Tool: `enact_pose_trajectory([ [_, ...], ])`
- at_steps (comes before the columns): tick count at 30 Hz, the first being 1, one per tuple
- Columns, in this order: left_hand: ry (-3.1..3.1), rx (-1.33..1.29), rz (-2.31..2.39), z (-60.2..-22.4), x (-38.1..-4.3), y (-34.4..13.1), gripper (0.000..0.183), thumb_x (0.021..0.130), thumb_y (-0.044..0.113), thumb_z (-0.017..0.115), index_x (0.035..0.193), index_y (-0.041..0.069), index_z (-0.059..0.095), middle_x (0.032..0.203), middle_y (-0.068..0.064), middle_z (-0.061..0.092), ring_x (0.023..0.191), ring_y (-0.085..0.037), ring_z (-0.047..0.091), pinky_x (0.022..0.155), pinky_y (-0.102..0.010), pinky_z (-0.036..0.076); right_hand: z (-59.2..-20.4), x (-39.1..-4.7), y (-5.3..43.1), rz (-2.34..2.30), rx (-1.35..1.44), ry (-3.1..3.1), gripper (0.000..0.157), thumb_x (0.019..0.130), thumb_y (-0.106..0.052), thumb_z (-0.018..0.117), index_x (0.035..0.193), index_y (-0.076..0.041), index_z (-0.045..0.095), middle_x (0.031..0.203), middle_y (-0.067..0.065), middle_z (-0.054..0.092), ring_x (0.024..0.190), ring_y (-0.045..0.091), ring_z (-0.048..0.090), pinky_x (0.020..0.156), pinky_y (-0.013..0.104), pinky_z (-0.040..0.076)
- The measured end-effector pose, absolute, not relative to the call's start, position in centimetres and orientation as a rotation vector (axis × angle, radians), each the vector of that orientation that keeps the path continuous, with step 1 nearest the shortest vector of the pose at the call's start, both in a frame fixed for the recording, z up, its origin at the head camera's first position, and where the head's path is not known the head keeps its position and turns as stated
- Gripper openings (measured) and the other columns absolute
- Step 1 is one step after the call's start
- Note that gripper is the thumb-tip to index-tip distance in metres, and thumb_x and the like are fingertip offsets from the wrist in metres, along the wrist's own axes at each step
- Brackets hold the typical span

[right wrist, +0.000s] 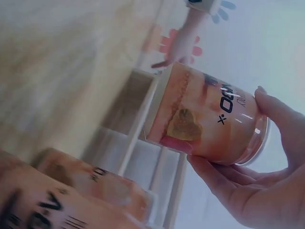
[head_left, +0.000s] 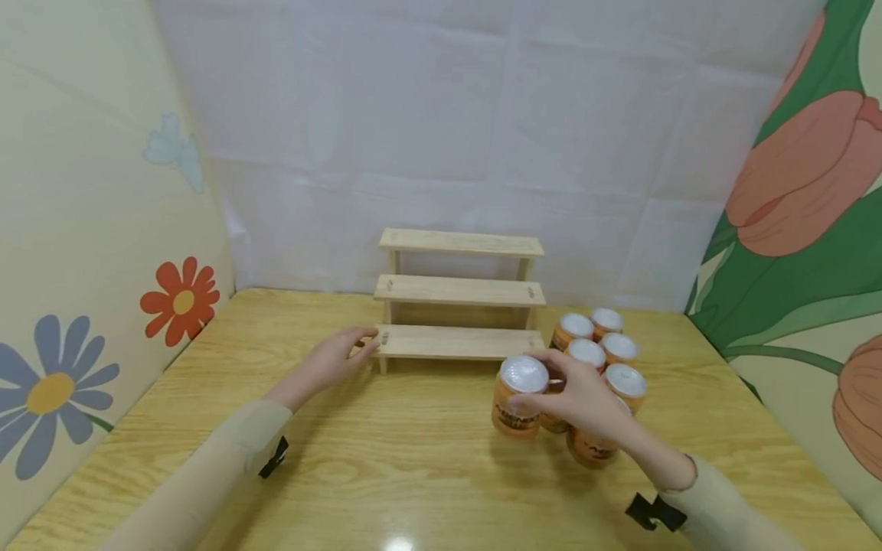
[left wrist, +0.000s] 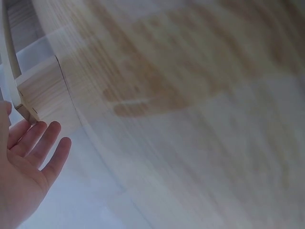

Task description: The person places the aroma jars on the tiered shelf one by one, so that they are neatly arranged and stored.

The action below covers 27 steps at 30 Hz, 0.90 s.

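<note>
My right hand [head_left: 582, 394] grips an orange can [head_left: 518, 409] with a pale lid by its upper sides, thumb on one side and fingers on the other. This can seems to be lifted just off the table, in front of the shelf's right end. In the right wrist view the printed can [right wrist: 205, 114] sits upside down in the picture. My left hand [head_left: 334, 360] has its fingertips at the left end of the lowest board of a three-step wooden shelf [head_left: 455, 342]. The left wrist view shows its fingers [left wrist: 56, 155] loosely extended by the board's corner.
Several matching orange cans [head_left: 625, 380] stand close together to the right of the shelf, partly hidden by my right hand. The wood-grain table [head_left: 386, 474] meets a white cloth backdrop [head_left: 441, 138] behind the shelf. Flower-printed panels [head_left: 89, 229] flank both sides.
</note>
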<state>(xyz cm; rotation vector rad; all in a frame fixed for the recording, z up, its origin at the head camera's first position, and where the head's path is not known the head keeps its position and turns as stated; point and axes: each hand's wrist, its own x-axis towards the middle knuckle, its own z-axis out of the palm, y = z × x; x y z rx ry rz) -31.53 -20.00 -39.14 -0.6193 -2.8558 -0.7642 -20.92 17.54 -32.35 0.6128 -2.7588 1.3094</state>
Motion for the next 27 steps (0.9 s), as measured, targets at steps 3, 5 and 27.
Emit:
enact_pose_trajectory([
  [3,-2.856,-0.624,-0.754,-39.1,-31.6,-20.0,0.046,0.101,0.031,0.044,0.135,0.001,0.048,0.137,-0.019,0.050,0.115,-0.035,0.055,0.093,-0.050,0.048,-31.1,-21.5,17.8,1.331,0.622,-2.751,0.069,0.074,-0.037,0.079,0.130,-0.006,0.052,0.115,0.010,0.064,0.100,0.021,0.064,0.076,0.027,0.055],
  [5,-2.862,-0.625,-0.750,-39.1,-31.6,-20.0,0.046,0.101,0.031,0.045,0.135,0.001,0.048,0.137,-0.019,0.050,0.115,-0.035,0.056,0.093,-0.050,0.048,-30.4,-21.9,17.9,1.348,0.637,-2.742,0.067,0.075,-0.035,0.079,0.129,-0.005,0.052,0.114,0.011,0.065,0.100,0.021,0.064,0.077,0.027,0.055],
  [27,-2.843,-0.576,-0.751,-39.1,-31.3,-19.3,0.044,0.100,0.028,0.046,0.132,-0.002,0.050,0.132,-0.020,0.054,0.111,-0.035,0.057,0.091,-0.050,0.049,-24.6,-26.8,16.4,1.608,0.627,-2.615,0.062,0.085,-0.029,0.070,0.138,-0.009,0.043,0.121,0.013,0.060,0.105,0.020,0.059,0.086,0.035,0.052],
])
